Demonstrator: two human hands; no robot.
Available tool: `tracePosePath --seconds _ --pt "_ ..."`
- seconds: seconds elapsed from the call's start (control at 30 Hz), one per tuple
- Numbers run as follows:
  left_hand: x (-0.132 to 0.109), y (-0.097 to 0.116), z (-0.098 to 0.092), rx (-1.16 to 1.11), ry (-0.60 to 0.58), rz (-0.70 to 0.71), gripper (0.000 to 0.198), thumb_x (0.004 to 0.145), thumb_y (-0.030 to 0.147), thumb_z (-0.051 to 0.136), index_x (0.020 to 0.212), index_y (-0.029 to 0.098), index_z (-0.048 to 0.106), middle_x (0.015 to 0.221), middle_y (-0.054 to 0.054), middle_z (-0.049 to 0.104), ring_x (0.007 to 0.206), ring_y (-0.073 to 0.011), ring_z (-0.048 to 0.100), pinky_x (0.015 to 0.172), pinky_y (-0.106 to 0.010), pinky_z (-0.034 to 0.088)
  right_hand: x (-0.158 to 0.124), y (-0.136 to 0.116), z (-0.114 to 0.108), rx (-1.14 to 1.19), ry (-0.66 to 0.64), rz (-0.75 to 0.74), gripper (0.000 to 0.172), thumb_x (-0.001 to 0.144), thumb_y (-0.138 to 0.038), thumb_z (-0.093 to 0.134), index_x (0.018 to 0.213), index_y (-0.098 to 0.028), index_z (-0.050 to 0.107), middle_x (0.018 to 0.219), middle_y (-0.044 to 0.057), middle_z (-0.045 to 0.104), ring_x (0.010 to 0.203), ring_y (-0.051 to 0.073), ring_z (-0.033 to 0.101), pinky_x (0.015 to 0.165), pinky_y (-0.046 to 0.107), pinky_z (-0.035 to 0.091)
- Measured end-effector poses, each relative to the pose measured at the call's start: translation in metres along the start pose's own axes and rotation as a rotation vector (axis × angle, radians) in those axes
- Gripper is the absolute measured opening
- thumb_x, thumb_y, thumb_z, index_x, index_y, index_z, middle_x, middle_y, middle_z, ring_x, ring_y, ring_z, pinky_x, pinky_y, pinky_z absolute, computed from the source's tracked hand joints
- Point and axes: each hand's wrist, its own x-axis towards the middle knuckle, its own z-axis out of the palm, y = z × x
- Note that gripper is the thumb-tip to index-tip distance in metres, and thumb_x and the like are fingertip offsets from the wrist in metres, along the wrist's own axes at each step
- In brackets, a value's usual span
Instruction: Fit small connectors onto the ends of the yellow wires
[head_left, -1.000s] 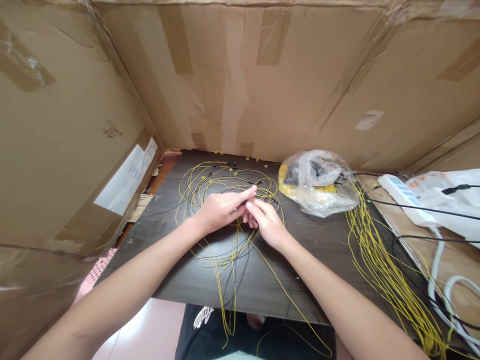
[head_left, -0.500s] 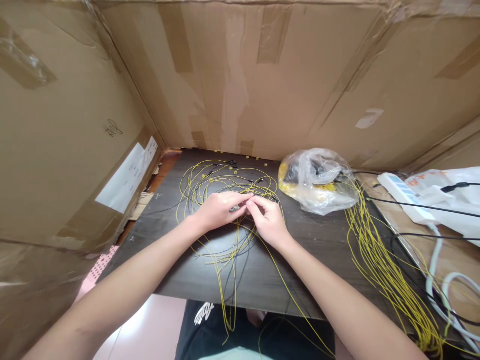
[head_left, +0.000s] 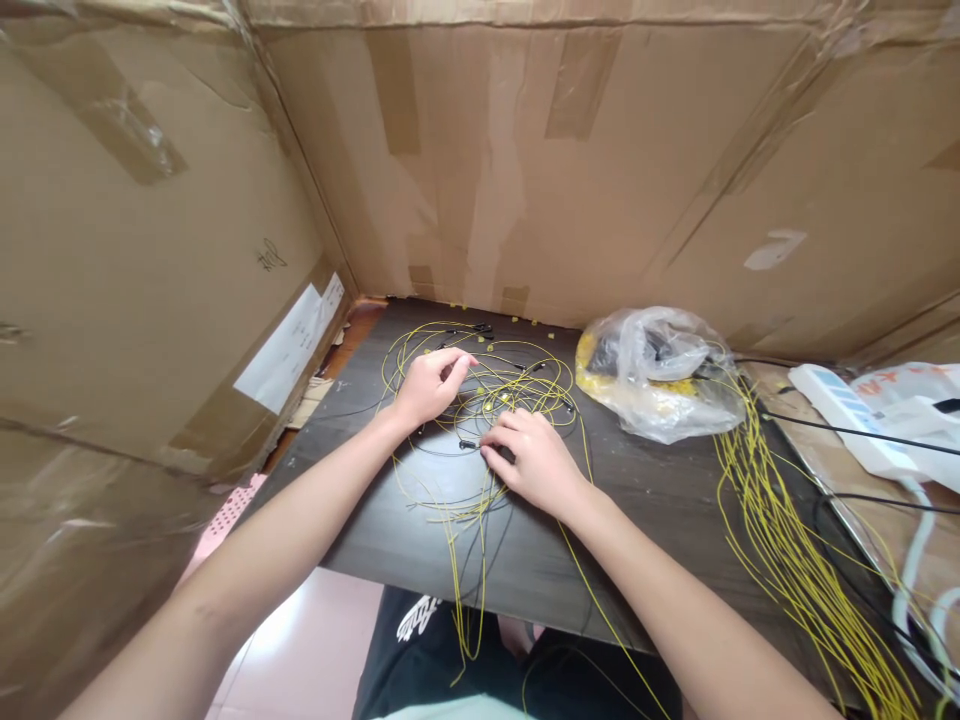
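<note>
A loose coil of thin yellow and black wires (head_left: 480,400) lies on the dark tabletop (head_left: 660,500). My left hand (head_left: 429,385) rests on the coil's left side, fingers curled and pinching a yellow strand. My right hand (head_left: 531,460) lies on the coil's near side, fingers closed around a black-tipped wire end (head_left: 469,444). Strands trail off the table's near edge over my lap.
Cardboard walls enclose the table on the left and back. A clear plastic bag (head_left: 660,375) with yellow and black parts sits back right. A long bundle of yellow wires (head_left: 787,550) runs down the right side. A white power strip (head_left: 836,400) and white bag lie far right.
My hands were touching at the coil's middle; now they have parted. The left hand moved left and further back, the right hand stayed near the middle. The view shifted slightly.
</note>
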Motion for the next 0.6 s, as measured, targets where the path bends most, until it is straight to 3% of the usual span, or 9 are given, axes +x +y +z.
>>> tracePosePath --seconds 0.17,0.33,0.5,0.6 --pt "-0.001 0.003 -0.001 -0.027 -0.038 0.048 0.023 0.094 0.024 0.052 0.092 0.018 0.075 0.078 -0.003 0.071 0.056 -0.0122 0.054 0.057 -0.025 0.042 0.002 -0.005 -0.003 -0.008 0.009 -0.023 0.014 0.098 -0.02 0.055 0.089 -0.018 0.066 0.091 0.008 0.066 0.086 0.022 0.053 0.076 0.037 0.036" --pt "-0.003 0.014 0.0 -0.131 -0.124 0.083 0.028 0.077 0.01 0.054 0.094 0.018 0.075 0.084 -0.004 0.071 0.062 -0.0124 0.059 0.059 -0.024 0.047 0.004 -0.001 -0.014 0.369 0.216 0.162 0.015 0.098 -0.023 0.048 0.085 -0.02 0.056 0.087 0.004 0.06 0.077 0.018 0.054 0.072 0.032 0.041" --pt "-0.011 0.037 0.007 -0.348 -0.211 0.053 0.034 0.081 0.016 0.061 0.112 0.02 0.074 0.097 -0.006 0.074 0.061 -0.0103 0.062 0.057 -0.023 0.051 0.006 0.011 -0.018 0.512 0.31 0.265 0.017 0.096 -0.029 0.049 0.082 -0.021 0.055 0.084 0.003 0.058 0.074 0.018 0.054 0.068 0.031 0.042" --pt "-0.014 0.042 0.011 -0.388 -0.223 -0.021 0.027 0.083 0.022 0.065 0.108 0.018 0.076 0.087 -0.005 0.075 0.058 -0.0099 0.062 0.056 -0.022 0.051 0.006 0.013 -0.014 0.507 0.319 0.272 0.018 0.096 -0.029 0.05 0.081 -0.021 0.055 0.082 0.003 0.057 0.073 0.018 0.053 0.068 0.031 0.042"
